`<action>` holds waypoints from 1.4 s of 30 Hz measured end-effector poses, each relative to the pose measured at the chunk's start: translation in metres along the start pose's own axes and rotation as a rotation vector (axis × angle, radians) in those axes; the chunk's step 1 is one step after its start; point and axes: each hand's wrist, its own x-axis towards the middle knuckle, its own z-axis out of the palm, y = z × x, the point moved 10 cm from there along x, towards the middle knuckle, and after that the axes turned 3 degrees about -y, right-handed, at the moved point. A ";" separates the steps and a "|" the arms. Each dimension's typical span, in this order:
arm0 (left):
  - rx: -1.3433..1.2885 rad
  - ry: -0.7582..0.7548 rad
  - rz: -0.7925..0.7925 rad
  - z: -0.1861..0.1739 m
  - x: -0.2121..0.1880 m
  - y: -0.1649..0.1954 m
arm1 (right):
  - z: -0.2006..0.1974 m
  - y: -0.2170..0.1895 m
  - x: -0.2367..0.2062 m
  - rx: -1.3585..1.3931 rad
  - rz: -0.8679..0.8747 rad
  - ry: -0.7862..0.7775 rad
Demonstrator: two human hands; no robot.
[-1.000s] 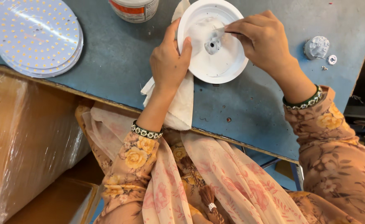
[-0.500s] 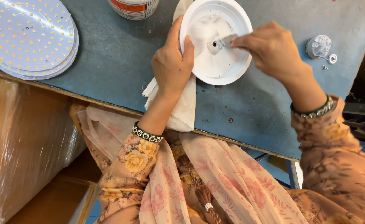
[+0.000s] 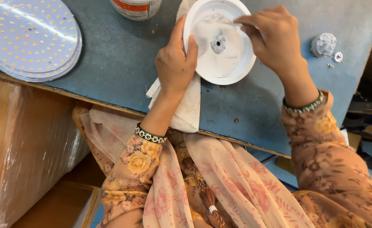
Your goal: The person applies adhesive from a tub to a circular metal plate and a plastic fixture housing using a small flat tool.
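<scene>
The round shallow plastic lamp housing (image 3: 219,63) is plain white, with a grey metal hub at its centre. The crumpled cloth (image 3: 186,105) under it is off-white. The flat worktable top (image 3: 118,63) is dull blue-grey with a bare wooden edge. The stacked round circuit discs (image 3: 29,38) are pale lilac-white, dotted all over with small yellow squares. The cylindrical tub (image 3: 137,7) is white with a red-orange band. The long sleeves (image 3: 139,169) are brownish orange with yellow flowers; the draped scarf (image 3: 219,181) is peach with pink roses.
</scene>
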 end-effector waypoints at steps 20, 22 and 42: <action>-0.004 -0.013 0.009 0.005 0.000 0.000 | -0.014 -0.029 0.028 0.014 -0.312 0.045; -0.011 0.001 0.020 0.003 -0.001 0.001 | -0.005 -0.030 0.040 0.070 -0.402 -0.005; 0.028 0.007 -0.031 0.000 0.001 -0.003 | 0.004 -0.025 -0.033 0.001 -0.058 -0.206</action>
